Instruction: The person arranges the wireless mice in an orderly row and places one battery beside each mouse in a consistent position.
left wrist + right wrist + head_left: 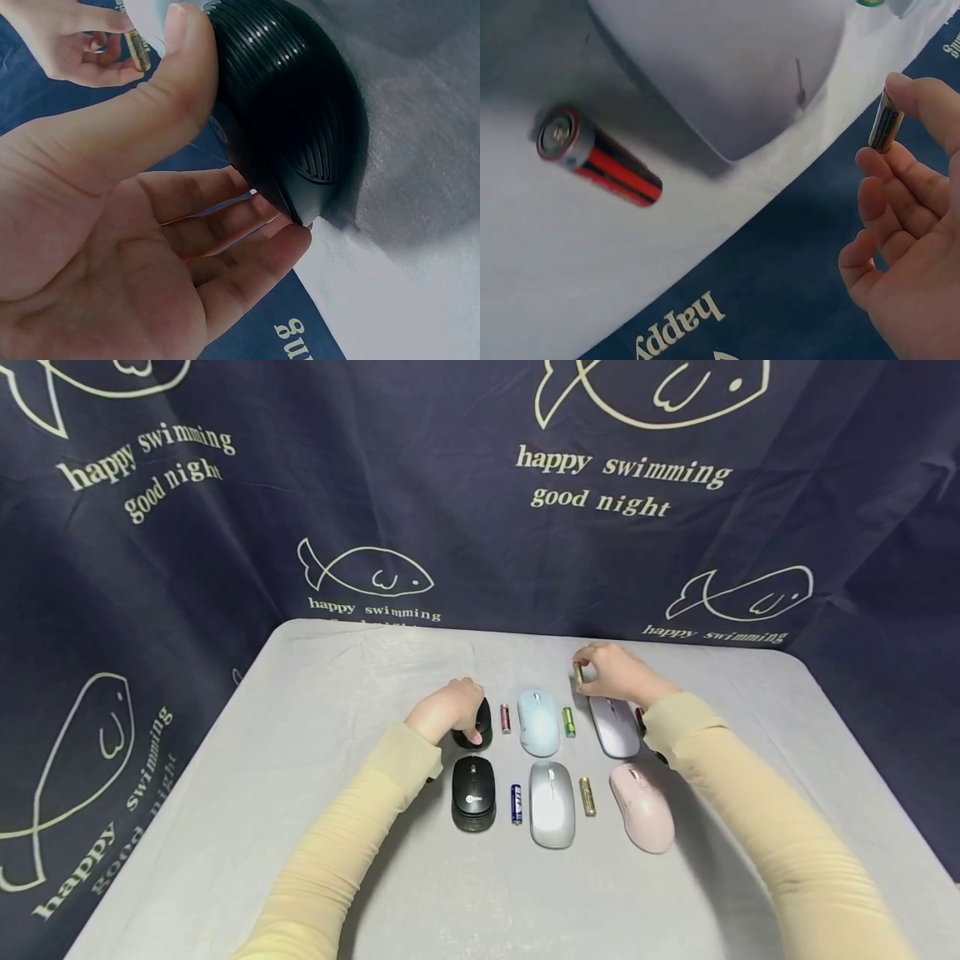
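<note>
My left hand [448,710] reaches over a black mouse [484,727] in the back row. In the left wrist view the thumb lies along one side of this ribbed black mouse [289,82], and the fingertips [289,244] hold its far edge. At the back right, my right hand [621,677] pinches a small gold-and-dark battery [578,675] above the table, beyond a lilac-grey mouse [616,727]. The right wrist view shows that battery [886,126] upright between thumb and fingertips.
Between the mice lie a red battery [505,718], a green one [569,722], a blue one [516,804] and a gold one [588,797]. A light-blue mouse [539,723] sits mid-row. In front are black [473,793], silver [551,806] and pink [643,808] mice.
</note>
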### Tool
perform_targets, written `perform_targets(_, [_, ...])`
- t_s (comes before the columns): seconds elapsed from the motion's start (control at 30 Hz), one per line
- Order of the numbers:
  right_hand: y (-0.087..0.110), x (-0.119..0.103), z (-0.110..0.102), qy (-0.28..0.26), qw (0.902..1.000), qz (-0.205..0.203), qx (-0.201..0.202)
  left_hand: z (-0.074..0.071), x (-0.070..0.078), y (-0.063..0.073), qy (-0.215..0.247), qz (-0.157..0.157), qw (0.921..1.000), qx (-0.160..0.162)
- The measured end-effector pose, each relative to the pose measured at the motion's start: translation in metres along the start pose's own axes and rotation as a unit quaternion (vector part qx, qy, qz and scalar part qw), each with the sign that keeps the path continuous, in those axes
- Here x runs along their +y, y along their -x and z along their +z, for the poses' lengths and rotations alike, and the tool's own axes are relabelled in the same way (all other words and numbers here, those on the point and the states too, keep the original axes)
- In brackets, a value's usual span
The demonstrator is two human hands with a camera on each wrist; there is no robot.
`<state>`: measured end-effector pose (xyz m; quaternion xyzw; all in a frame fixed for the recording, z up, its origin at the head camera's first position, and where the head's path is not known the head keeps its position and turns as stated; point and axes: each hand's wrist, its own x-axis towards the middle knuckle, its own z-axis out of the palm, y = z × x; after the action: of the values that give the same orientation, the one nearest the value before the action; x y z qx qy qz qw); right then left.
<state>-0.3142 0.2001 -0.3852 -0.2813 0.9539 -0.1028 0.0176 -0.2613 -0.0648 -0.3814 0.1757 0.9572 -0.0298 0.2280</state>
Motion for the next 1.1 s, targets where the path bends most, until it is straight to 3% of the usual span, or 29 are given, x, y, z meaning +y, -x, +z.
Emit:
perform_targets(0.53, [0.023,-0.002,-0.026,0.007,0.9993,-0.030,0.024,-0.001,0.001,0.002,0.002,0.001,1.0000,0.001])
perform_targets(1.1, [0.059,-0.003,-0.054,0.015,0.9900,-0.068,0.123,0.000,0.001,0.002,-0.002,0.002,0.9999,0.011])
